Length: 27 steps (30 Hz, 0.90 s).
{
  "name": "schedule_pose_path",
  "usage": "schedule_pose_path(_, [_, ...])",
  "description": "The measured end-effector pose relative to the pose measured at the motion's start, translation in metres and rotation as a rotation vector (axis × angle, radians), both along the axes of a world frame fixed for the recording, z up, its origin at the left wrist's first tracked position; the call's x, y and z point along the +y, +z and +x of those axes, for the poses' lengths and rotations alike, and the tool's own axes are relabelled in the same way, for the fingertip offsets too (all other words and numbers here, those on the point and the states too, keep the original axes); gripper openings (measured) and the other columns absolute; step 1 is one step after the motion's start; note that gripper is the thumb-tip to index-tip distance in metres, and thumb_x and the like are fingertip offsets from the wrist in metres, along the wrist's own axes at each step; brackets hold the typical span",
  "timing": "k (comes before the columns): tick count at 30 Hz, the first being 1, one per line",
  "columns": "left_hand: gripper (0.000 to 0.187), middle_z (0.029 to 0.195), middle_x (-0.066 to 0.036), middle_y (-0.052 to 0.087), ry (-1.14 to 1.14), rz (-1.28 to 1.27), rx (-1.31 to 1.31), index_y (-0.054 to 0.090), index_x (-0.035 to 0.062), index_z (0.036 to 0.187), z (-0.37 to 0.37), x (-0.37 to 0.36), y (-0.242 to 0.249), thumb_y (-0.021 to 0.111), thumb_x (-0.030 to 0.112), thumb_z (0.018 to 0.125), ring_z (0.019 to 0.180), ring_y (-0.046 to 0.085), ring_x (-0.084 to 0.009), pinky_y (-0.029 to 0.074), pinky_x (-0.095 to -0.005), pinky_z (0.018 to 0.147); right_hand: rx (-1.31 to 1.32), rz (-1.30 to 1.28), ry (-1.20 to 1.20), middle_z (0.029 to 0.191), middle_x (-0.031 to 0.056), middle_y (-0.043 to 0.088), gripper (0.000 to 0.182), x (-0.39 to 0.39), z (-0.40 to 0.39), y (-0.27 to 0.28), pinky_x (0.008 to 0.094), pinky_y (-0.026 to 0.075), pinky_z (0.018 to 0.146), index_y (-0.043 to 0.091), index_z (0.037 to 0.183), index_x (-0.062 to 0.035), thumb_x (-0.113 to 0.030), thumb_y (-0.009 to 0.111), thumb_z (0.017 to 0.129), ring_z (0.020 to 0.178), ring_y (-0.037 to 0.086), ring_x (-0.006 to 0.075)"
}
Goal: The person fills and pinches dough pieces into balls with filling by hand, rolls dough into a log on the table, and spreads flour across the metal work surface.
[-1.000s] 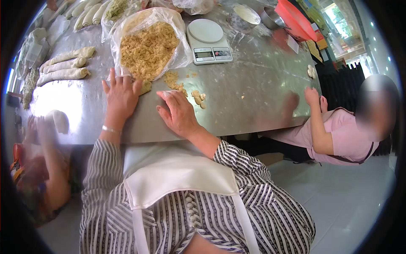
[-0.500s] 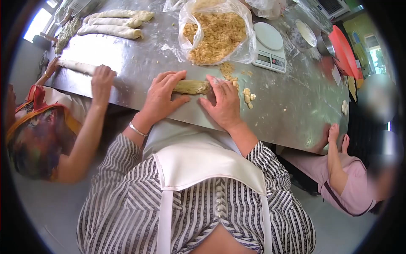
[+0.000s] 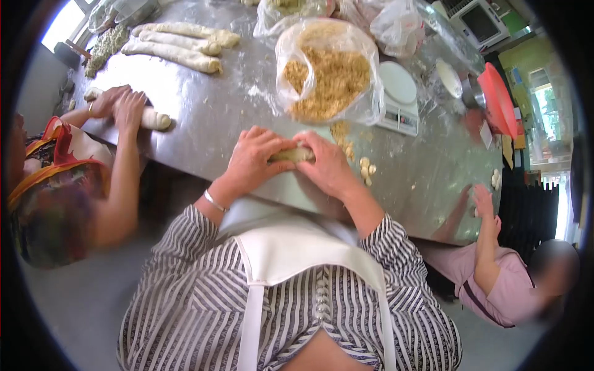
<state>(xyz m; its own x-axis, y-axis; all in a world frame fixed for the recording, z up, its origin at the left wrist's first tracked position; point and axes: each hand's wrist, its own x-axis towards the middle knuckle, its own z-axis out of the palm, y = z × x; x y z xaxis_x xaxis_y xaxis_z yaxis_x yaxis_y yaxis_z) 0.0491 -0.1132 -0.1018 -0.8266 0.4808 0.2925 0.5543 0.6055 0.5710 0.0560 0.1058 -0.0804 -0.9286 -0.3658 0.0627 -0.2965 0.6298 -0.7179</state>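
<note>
A short greenish roll of dough [image 3: 292, 154] lies at the near edge of the metal table. My left hand [image 3: 255, 158] is closed round its left end, thumb on the near side and fingers over the far side. The right end is gripped by my right hand [image 3: 327, 162], its fingertips close to those of the left. Much of the roll is hidden under both hands. Just right of my right hand sit several small pale dough bits [image 3: 367, 168], with yellowish crumbs [image 3: 340, 133] scattered behind them.
A plastic bag of crumbly yellow-brown filling [image 3: 334, 80] stands ahead, beside a white kitchen scale [image 3: 398, 86]. Long dough rolls [image 3: 179, 46] lie back left. At left a co-worker's hands [image 3: 127, 111] press another roll [image 3: 156, 119]. A red basin [image 3: 500, 102] and another person's hand [image 3: 482, 201] are right.
My hands have come closer together and now cover more of the dough roll. The left co-worker's hands have come together on their roll. The camera view has shifted slightly.
</note>
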Motion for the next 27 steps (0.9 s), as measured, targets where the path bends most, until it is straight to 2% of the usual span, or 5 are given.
schedule_pose_path(7, [0.041, 0.104, 0.0, 0.069, -0.021, 0.06, 0.007, 0.075, 0.0192, 0.117, -0.005, -0.006, 0.006, 0.084, 0.03, 0.079, 0.101, 0.059, -0.0247, 0.042, -0.0407, 0.093, -0.91, -0.627, -0.025, 0.094, 0.0038, 0.069, 0.026, 0.025, -0.026, 0.009, 0.0297, 0.058, 0.068, 0.061, 0.113, -0.0054, -0.009, 0.074, 0.092, 0.081, 0.068, 0.0122])
schedule_pose_path(10, [0.047, 0.105, 0.0, 0.069, 0.0, 0.015, 0.012, 0.073, 0.0202, 0.121, -0.004, -0.003, 0.011, 0.085, 0.032, 0.077, 0.103, 0.059, -0.0252, 0.042, -0.0413, 0.094, -0.99, -0.815, -0.015, 0.094, 0.0034, 0.068, 0.024, 0.026, -0.04, 0.04, 0.0263, 0.059, 0.066, 0.061, 0.115, -0.0043, -0.011, 0.073, 0.095, 0.082, 0.067, 0.0115])
schedule_pose_path(20, [0.033, 0.116, 0.007, 0.065, -0.035, 0.028, 0.053, 0.074, 0.0303, 0.11, -0.006, -0.006, 0.009, 0.084, 0.033, 0.078, 0.11, 0.056, -0.0206, 0.04, -0.0403, 0.096, -0.153, -0.551, -0.047, 0.097, 0.0085, 0.068, 0.035, -0.022, -0.233, 0.12, 0.0304, 0.06, 0.074, 0.061, 0.126, -0.0011, -0.012, 0.071, 0.095, 0.077, 0.07, 0.0152])
schedule_pose_path(25, [0.04, 0.113, 0.006, 0.067, -0.009, 0.064, 0.01, 0.075, 0.0264, 0.114, -0.009, -0.005, 0.01, 0.085, 0.033, 0.076, 0.108, 0.057, -0.0205, 0.041, -0.0397, 0.095, 0.492, 0.159, -0.185, 0.135, 0.0189, 0.063, 0.047, -0.043, -0.347, 0.096, 0.0457, 0.054, 0.103, 0.056, 0.141, -0.0087, -0.015, 0.065, 0.096, 0.118, 0.067, 0.0256])
schedule_pose_path(27, [0.044, 0.112, 0.005, 0.067, -0.003, 0.057, 0.001, 0.074, 0.0236, 0.117, -0.01, -0.006, 0.013, 0.086, 0.034, 0.075, 0.107, 0.057, -0.0211, 0.041, -0.0392, 0.095, 0.594, 0.553, -0.115, 0.15, 0.0176, 0.052, 0.056, -0.034, -0.378, 0.039, 0.0488, 0.045, 0.113, 0.049, 0.151, -0.0145, -0.019, 0.062, 0.097, 0.13, 0.06, 0.0323])
